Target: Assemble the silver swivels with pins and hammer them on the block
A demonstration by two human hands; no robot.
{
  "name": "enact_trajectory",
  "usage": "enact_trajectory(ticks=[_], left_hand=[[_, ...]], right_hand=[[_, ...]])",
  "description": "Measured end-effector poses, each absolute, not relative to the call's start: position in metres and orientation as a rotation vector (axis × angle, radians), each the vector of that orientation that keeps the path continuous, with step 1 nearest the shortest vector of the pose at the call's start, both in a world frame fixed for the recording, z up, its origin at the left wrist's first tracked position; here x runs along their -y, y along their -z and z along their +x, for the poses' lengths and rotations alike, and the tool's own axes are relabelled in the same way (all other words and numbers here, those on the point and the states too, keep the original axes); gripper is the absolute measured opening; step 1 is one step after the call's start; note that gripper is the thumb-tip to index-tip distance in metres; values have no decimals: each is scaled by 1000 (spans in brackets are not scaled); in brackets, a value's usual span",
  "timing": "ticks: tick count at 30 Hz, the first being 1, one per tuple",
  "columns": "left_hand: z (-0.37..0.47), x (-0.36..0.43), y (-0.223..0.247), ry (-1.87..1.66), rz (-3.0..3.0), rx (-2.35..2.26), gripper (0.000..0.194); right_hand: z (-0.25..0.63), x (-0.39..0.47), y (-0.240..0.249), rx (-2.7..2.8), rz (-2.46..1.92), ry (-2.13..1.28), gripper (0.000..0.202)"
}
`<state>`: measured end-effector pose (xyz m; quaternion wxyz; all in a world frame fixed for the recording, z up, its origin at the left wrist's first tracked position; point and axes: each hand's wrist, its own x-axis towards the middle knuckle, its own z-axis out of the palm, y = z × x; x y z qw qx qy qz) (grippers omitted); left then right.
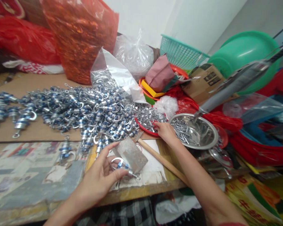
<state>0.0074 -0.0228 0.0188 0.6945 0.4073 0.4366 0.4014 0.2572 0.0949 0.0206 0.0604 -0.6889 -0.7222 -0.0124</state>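
Observation:
My left hand [103,175] is closed around a blue-and-silver metal fitting [122,165] with a curved hook and a ring at its end. It is held just in front of a grey metal block [131,154] lying on the bench. My right hand [165,131] reaches to a red plate [145,128] heaped with small flat metal pieces [149,115]. Its fingers are bent together among the pieces; what they pinch is too small to make out. Beneath my right forearm runs the wooden handle of a hammer [163,160].
A large pile of similar fittings [91,110] covers the cardboard on the left. A steel bowl [206,135] of metal pins stands right of my right hand, with a grey-handled tool [233,84] above it. Bags, a green basin [247,59] and a basket [179,51] crowd the back.

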Motion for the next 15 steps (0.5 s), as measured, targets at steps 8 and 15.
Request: enact_trajectory(ticks=[8,15], left_hand=[[2,13,-7,-882,809,-912,85],[1,9,-7,-923,784,-947,90]], right_hand=[[261,-128,-9,2234,-2102,-17,37],[241,-104,-30,2118,-1854,-228,25]])
